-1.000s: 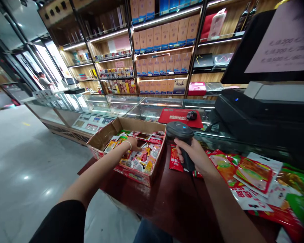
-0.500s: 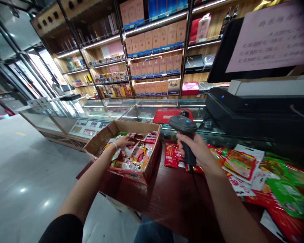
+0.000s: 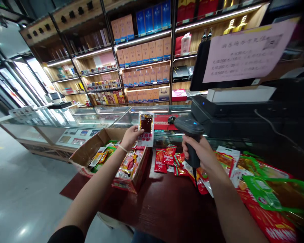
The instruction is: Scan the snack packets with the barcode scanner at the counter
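My left hand [image 3: 131, 136] is raised above the cardboard box [image 3: 87, 153] and pinches a small white and red snack packet [image 3: 146, 129] with a dark window, held upright. My right hand [image 3: 202, 152] grips the handle of a black barcode scanner [image 3: 188, 127], whose head sits just right of the packet and faces it. The box below holds several small snack packets [image 3: 128, 162]. More red packets [image 3: 166, 158] lie on the dark red table [image 3: 164, 206] between the box and my right hand.
Large red and green snack bags [image 3: 266, 189] cover the table at right. A black cash register [image 3: 225, 114] with a pink paper notice [image 3: 245, 54] stands behind. Glass counters [image 3: 91, 116] and lit shelves of boxed goods [image 3: 144, 54] fill the back. Grey floor [image 3: 20, 195] lies at left.
My left hand has lifted out of the box with a snack packet and brought it up beside the scanner. The scanner hand stayed near its place while the view shifted left.
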A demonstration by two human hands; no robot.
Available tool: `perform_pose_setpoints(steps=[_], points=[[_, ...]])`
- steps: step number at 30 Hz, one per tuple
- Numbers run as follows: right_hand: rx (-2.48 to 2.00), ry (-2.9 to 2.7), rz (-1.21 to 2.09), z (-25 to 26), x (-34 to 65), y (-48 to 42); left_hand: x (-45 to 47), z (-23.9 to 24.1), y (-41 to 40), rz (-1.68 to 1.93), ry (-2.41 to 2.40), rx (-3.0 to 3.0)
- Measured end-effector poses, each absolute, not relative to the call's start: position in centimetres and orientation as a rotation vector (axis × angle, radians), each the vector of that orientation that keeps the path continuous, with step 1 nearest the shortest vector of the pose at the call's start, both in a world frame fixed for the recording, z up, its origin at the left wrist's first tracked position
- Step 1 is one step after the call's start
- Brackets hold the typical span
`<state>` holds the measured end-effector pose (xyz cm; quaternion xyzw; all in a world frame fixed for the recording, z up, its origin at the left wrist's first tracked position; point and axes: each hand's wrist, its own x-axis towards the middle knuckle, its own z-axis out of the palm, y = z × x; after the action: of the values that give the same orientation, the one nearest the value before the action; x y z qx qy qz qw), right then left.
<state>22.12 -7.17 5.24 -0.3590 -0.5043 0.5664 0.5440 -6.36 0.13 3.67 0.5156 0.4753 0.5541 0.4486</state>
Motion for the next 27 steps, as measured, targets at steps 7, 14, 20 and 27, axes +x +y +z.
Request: perform_pose_setpoints(steps=[7, 14, 20, 27], points=[[-0.870, -1.234, 1.275, 5.0, 24.4, -7.3, 0.2, 2.3, 1.6, 1.230, 1.061, 1.374], [-0.946, -1.381, 1.289, 4.6, 25.2, -7.0, 0.8, -0.1, 2.5, 1.220, 1.127, 1.397], [-0.990, -1.434, 1.300, 4.3, 24.9, -6.7, 0.8, -0.4, 2.8, 1.163, 1.263, 1.546], [-0.973, -1.176, 1.205, 6.1, 27.8, -7.4, 2.2, -0.4, 2.0, 1.179, 1.068, 1.411]])
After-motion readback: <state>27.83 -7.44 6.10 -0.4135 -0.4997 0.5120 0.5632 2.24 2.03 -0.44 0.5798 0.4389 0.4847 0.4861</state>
